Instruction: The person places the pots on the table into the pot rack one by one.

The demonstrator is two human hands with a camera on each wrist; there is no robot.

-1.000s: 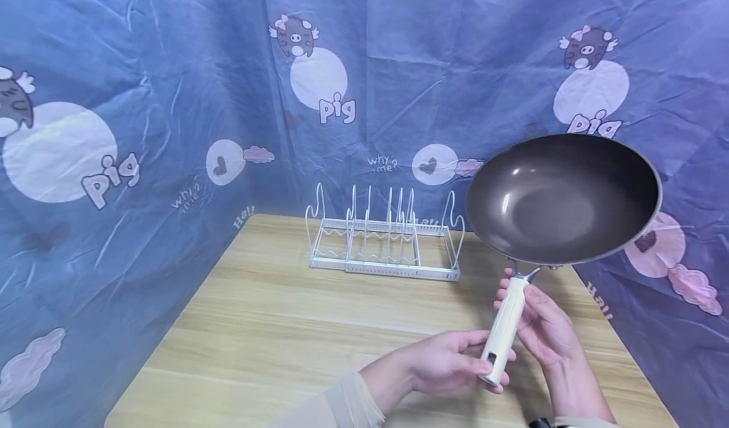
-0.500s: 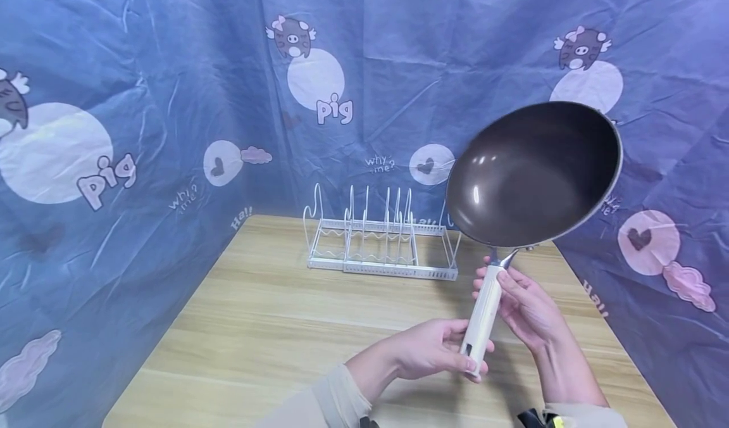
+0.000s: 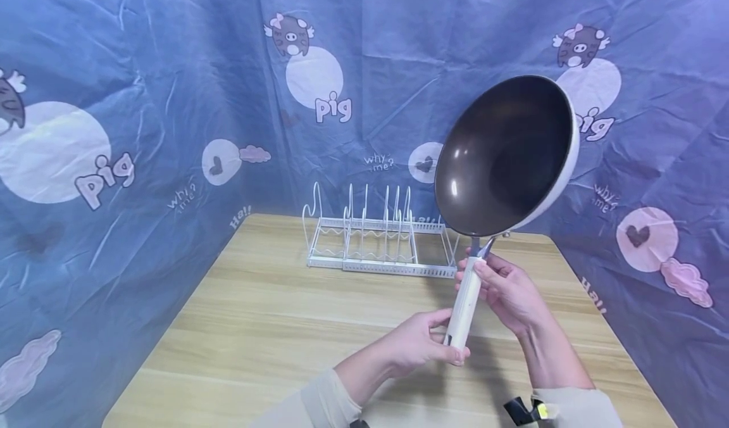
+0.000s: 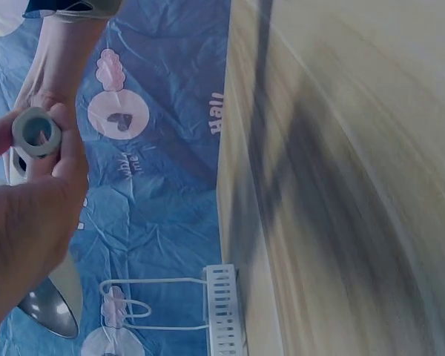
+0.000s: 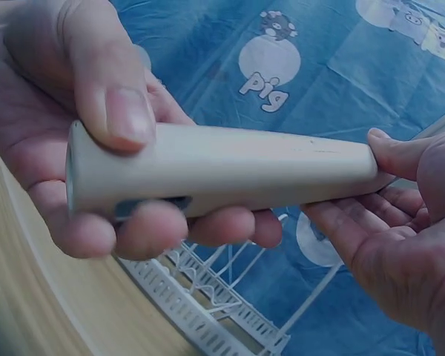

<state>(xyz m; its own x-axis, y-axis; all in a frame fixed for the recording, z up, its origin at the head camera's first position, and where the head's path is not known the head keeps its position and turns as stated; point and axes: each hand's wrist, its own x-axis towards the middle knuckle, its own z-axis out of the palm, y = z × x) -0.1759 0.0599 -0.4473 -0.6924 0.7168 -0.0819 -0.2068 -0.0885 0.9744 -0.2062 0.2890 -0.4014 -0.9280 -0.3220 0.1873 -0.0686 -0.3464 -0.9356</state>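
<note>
A frying pan point(image 3: 504, 156) with a dark inside and a pale outer wall hangs in the air at the right of the head view, tilted with its inside toward me and to the left. My left hand point(image 3: 421, 344) grips the lower end of its cream handle point(image 5: 245, 167). Nearer the pan, my right hand point(image 3: 509, 292) holds the upper end of the handle, thumb on top and fingers beneath. In the left wrist view the hollow handle end point(image 4: 37, 132) shows between my fingers.
A white wire rack point(image 3: 378, 266) with upright dividers stands at the back of the wooden table point(image 3: 273, 327), left of and below the pan. Blue printed cloth point(image 3: 188, 86) hangs behind and at both sides. The pan covers part of the rack's right end.
Both hands have moved the pan left and upward. It has turned more upright, its inside facing further left, and its pale outer wall now shows on the right.
</note>
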